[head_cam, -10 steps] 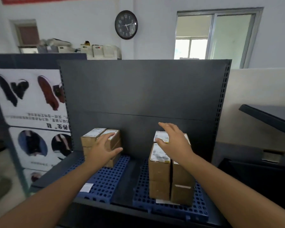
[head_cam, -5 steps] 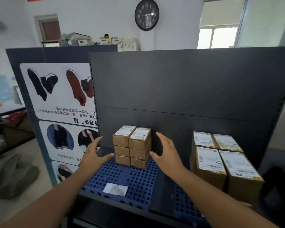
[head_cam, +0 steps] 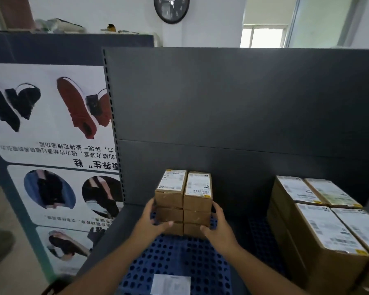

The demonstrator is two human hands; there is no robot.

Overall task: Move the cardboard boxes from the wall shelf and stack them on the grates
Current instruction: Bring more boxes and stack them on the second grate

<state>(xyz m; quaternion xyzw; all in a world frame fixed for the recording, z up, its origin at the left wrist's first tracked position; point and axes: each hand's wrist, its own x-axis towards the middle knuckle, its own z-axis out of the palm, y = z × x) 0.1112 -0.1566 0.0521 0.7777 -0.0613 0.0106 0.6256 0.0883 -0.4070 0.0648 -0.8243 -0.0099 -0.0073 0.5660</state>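
A stack of small cardboard boxes (head_cam: pixel 184 201), two wide and three high with white labels on top, stands on a blue plastic grate (head_cam: pixel 179 258) on the dark shelf. My left hand (head_cam: pixel 150 222) grips the stack's left side low down, thumb across the front. On the stack's right side my right hand (head_cam: pixel 216 225) holds the lower boxes, fingers curled round the corner. A second group of larger labelled boxes (head_cam: pixel 320 226) sits on another blue grate (head_cam: pixel 258 233) to the right.
The shelf's dark grey back panel (head_cam: pixel 232 116) rises right behind the boxes. A white paper slip (head_cam: pixel 170 284) lies on the near part of the left grate. To the left stands a poster board with shoe pictures (head_cam: pixel 51 133). A clock (head_cam: pixel 171 9) hangs on the wall.
Both hands closed in from either side and now hold the small stack. The camera view came closer and shifted left, so the larger boxes sit further right.
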